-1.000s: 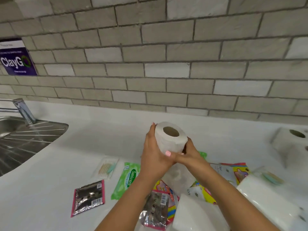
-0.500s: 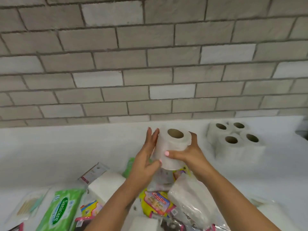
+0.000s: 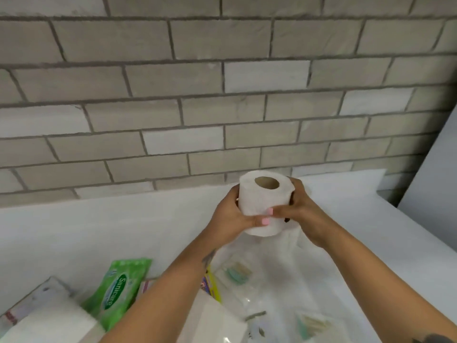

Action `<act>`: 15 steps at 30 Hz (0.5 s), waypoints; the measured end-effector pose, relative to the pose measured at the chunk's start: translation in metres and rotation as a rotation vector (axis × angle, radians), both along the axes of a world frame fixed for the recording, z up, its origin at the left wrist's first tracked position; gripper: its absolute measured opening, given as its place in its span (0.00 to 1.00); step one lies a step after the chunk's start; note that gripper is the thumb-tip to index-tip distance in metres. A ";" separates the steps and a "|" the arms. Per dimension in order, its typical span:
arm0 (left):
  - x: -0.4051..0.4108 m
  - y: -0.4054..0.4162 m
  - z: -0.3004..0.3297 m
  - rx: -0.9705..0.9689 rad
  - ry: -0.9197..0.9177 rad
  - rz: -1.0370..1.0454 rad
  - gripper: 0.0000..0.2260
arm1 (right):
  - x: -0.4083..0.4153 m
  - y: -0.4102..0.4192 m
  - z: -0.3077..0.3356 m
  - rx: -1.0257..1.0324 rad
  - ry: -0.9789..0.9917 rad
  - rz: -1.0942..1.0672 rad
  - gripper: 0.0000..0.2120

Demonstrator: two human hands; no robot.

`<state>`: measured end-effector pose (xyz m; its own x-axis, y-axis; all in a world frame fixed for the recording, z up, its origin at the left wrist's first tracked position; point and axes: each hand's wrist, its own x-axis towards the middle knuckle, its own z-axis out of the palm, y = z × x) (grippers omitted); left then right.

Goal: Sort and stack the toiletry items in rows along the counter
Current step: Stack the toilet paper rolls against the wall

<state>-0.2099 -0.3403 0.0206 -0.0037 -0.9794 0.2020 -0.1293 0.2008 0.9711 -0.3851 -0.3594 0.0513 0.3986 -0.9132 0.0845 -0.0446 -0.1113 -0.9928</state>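
"Sanicare" on green wipes pack [image 3: 116, 292]

A wall of grey-beige rectangular brick tiles with dark grout [image 3: 197, 78] fills the upper half, a few tiles paler than the rest (almost white). Below it runs a smooth white counter [image 3: 103, 226], evenly lit. At the right edge stands a plain pale panel [image 3: 435, 169].
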 end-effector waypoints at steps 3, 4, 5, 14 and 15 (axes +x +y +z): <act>-0.031 -0.032 -0.002 -0.045 -0.041 0.018 0.39 | -0.020 -0.025 0.008 -0.135 0.033 0.058 0.31; -0.041 -0.040 -0.001 -0.057 -0.065 0.024 0.37 | -0.025 -0.034 0.009 -0.198 0.074 0.069 0.27; -0.049 -0.049 -0.001 -0.074 -0.086 0.025 0.35 | -0.028 -0.044 0.009 -0.231 0.100 0.053 0.26; -0.079 -0.094 -0.013 -0.080 -0.169 0.024 0.32 | -0.058 -0.103 -0.018 -0.114 0.049 -0.119 0.33; -0.080 -0.096 -0.015 -0.068 -0.171 0.035 0.30 | -0.059 -0.106 -0.022 -0.087 0.045 -0.135 0.35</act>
